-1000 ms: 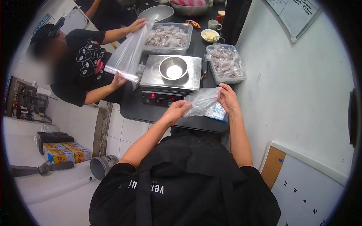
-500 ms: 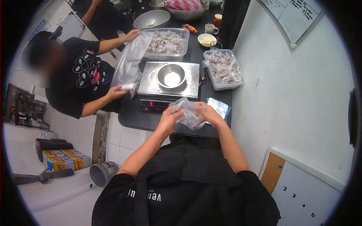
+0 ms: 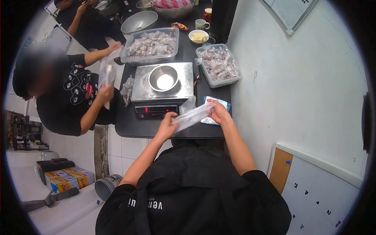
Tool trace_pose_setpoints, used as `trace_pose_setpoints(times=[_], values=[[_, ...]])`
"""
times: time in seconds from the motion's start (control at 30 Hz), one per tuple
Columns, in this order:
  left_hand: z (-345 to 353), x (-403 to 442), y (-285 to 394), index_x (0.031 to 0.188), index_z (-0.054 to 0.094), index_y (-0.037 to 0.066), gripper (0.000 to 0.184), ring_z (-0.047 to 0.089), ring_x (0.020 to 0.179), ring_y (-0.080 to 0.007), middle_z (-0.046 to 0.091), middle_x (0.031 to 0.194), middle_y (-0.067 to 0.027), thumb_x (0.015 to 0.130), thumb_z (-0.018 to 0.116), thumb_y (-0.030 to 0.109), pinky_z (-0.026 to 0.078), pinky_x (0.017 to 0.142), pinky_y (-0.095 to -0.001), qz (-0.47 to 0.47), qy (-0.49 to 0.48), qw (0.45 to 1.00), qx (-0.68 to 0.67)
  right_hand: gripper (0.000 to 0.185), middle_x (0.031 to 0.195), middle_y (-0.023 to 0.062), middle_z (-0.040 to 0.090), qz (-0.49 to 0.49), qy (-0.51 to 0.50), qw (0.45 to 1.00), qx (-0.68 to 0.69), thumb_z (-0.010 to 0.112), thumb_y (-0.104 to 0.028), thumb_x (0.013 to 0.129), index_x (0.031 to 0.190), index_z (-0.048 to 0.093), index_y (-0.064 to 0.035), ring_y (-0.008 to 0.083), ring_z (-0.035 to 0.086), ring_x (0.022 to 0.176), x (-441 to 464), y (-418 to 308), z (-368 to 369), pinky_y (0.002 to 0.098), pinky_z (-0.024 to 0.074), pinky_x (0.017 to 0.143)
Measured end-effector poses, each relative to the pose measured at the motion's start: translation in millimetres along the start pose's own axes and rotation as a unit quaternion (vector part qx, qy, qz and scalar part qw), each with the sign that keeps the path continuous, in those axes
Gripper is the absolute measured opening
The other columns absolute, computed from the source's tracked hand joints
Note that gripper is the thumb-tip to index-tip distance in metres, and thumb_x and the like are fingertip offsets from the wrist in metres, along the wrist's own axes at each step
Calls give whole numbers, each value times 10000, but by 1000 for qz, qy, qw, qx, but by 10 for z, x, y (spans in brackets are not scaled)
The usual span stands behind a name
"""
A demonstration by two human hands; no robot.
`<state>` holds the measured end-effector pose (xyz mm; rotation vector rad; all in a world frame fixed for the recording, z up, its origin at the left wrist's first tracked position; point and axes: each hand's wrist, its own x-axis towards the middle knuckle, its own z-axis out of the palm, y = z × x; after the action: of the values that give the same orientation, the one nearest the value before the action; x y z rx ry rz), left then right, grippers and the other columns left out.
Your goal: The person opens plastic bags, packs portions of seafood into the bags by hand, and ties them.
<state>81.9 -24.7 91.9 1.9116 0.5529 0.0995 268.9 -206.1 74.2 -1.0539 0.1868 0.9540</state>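
Between my hands a clear plastic bag is stretched out in front of the scale. My left hand pinches its left end, and my right hand grips its right end. The digital scale has a steel bowl on its plate and a red 0 on its display. Under and beside my right hand lies a blue and white packet. Small filled bags lie in a plastic tub behind the scale and in another tub to the right.
A co-worker at the left holds a plastic bag. Filled bags lie left of the scale. Farther back are a metal bowl, a mug and a small dish. A wall stands on the right.
The bag between my hands has gone from crumpled to a long, narrow shape. My hands have moved apart. The co-worker's bag is gathered and has moved left. The view has shifted.
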Motion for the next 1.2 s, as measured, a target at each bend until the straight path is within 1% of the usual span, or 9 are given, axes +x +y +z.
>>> trace_pose_setpoints(times=[0.17,0.27,0.47,0.7,0.8,0.93,1.0,1.07,1.2], values=[[-100,396,-341,836,503,78,111,491,580,-125,495,668,-18,899,443,146,415,499,-266,-205,90,866,-447,379,831,28,572,12,-223,891,-396,601,-155,840,1197,498,-77,74,465,607,-328,-161,154,217,383,504],[-209,265,8,907,518,56,89,513,648,-150,516,783,-54,865,453,101,462,557,-286,-246,57,813,-525,287,738,-5,557,-13,-127,883,-452,628,-156,799,1073,590,-82,56,445,567,-176,31,54,212,344,467],[-60,88,-57,1102,602,112,413,539,906,-221,493,1049,-102,761,451,-65,497,753,-309,3,-194,978,-73,180,730,32,596,-11,-11,989,-146,599,-134,823,978,617,-44,121,557,616,274,82,-573,239,454,526],[18,-51,-433,1076,614,26,384,524,1060,-367,498,1184,-202,738,450,-53,406,942,-380,37,-19,982,185,813,1128,238,579,123,213,748,-617,798,-373,622,1217,419,32,357,589,1007,602,414,-1522,377,480,841],[40,-94,-464,1140,559,-9,383,508,1100,-373,450,1294,-188,764,489,-16,427,914,-395,59,15,972,227,769,1146,252,557,-104,151,871,-456,746,-281,692,1277,371,46,353,536,1093,684,576,-1303,395,415,932],[42,-74,-233,1216,486,-22,433,494,1120,-377,433,1311,-195,785,515,11,426,923,-385,36,6,979,201,592,1124,202,572,-239,246,647,-681,661,-210,771,1293,436,-44,270,616,906,426,202,-608,331,476,806],[72,-47,-194,1255,440,-34,499,425,1211,-358,421,1317,-212,767,538,2,352,1004,-363,22,-20,989,146,357,1070,119,622,-101,-35,810,-577,607,-161,802,1150,592,-82,203,588,955,191,42,-201,315,451,842],[105,-22,-175,1264,431,-40,512,422,1215,-360,398,1339,-212,764,533,-11,364,995,-353,45,-8,991,125,247,1024,46,637,-49,-290,796,-529,525,-126,847,1058,647,-89,128,544,937,-10,160,99,287,440,829],[80,-1,-67,1281,408,-55,542,380,1252,-364,357,1378,-209,746,502,-63,340,1019,-341,116,39,990,76,414,1182,181,567,-56,-300,670,-677,478,-209,862,1243,519,-51,308,533,1094,-114,678,190,356,393,951]])
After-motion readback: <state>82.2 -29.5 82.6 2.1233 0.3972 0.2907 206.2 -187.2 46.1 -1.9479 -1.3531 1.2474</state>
